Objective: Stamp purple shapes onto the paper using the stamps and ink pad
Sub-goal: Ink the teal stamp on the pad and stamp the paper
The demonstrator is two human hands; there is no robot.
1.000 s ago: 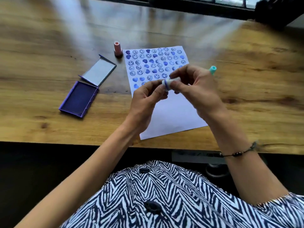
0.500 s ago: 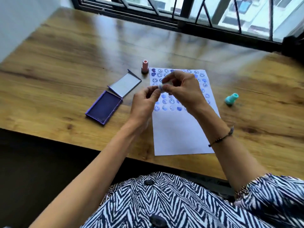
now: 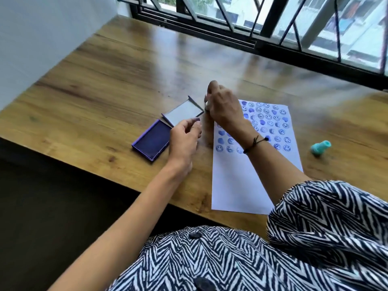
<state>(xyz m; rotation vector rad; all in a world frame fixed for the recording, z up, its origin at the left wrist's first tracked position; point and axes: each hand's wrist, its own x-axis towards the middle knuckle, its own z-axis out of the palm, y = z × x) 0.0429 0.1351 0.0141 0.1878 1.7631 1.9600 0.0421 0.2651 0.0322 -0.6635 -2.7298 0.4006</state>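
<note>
A white sheet of paper (image 3: 241,181) lies on the wooden table (image 3: 105,85), its far half covered with purple smiley and heart prints. My right hand (image 3: 223,108) reaches over the sheet's far left corner, its fingers closed on a small white stamp (image 3: 206,104) that only just shows. The pink stamp that stood at that corner is hidden behind this hand. My left hand (image 3: 184,137) hovers between the paper and the open purple ink pad (image 3: 151,141). Its fingers are loosely curled, holding nothing, and one fingertip is stained purple.
The ink pad's grey-lined lid (image 3: 182,112) lies open beyond the pad. A teal stamp (image 3: 320,147) lies on its side to the right of the paper. A barred window (image 3: 273,24) runs along the table's far edge, and a white wall stands to the left.
My hands have come apart. The right hand carried the white stamp to the paper's far left corner. The left hand let go and dropped back toward the ink pad. The camera tilted up.
</note>
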